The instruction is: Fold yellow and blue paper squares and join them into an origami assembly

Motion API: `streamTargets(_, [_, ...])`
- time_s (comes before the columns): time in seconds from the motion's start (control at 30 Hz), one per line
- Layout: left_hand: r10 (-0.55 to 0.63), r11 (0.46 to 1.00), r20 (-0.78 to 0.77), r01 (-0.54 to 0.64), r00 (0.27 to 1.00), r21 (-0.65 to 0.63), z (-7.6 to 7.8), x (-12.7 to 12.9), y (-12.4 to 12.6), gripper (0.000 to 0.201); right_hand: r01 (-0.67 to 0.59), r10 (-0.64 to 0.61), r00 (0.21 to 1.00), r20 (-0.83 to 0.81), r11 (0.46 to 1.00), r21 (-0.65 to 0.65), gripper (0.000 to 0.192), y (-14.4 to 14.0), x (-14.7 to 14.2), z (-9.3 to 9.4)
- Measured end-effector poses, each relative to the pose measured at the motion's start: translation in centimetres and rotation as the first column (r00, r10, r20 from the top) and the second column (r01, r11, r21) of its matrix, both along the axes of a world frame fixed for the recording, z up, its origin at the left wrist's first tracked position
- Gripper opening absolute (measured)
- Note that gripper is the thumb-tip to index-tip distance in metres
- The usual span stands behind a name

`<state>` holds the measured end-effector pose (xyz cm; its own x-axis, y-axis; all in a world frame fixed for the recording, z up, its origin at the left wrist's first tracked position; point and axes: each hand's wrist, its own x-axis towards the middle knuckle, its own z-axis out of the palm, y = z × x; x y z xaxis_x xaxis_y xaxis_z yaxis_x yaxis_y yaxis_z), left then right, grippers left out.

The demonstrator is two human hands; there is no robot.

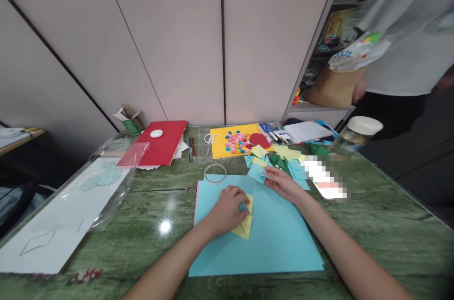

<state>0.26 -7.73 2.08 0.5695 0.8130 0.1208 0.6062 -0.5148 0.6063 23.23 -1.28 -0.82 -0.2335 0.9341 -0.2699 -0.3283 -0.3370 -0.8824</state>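
My left hand (227, 210) presses down on a folded yellow paper piece (244, 228) with a small blue bit at its fingertips, lying on a large light-blue sheet (276, 243). My right hand (283, 183) reaches to the upper right corner of that sheet and touches a small folded light-blue paper (257, 172). Just beyond it lies a cluster of folded yellow, blue and green paper pieces (283, 158).
A tape ring (215, 172) sits above the sheet. Further back are scissors (212, 139), a yellow sheet with coloured dots (237, 141), red paper (163, 144), pens (192, 148), a jar (358, 134). White drawings (53, 224) lie left. A person (400, 45) stands at right.
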Motion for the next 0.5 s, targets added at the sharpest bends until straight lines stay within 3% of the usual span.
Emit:
streamTargets(0.33, [0.089, 0.961, 0.301, -0.003, 0.949, -0.276, 0.0, -0.8, 0.8, 0.023, 0.018, -0.018, 1.000, 0.015, 1.000, 0.010, 0.026, -0.2, 0.0, 0.4])
streamTargets(0.5, [0.102, 0.960, 0.314, -0.010, 0.944, -0.281, 0.8, -1.3, 1.3, 0.009, 0.056, -0.057, 0.997, 0.042, 0.998, 0.043, 0.027, -0.8, -0.7, 1.4])
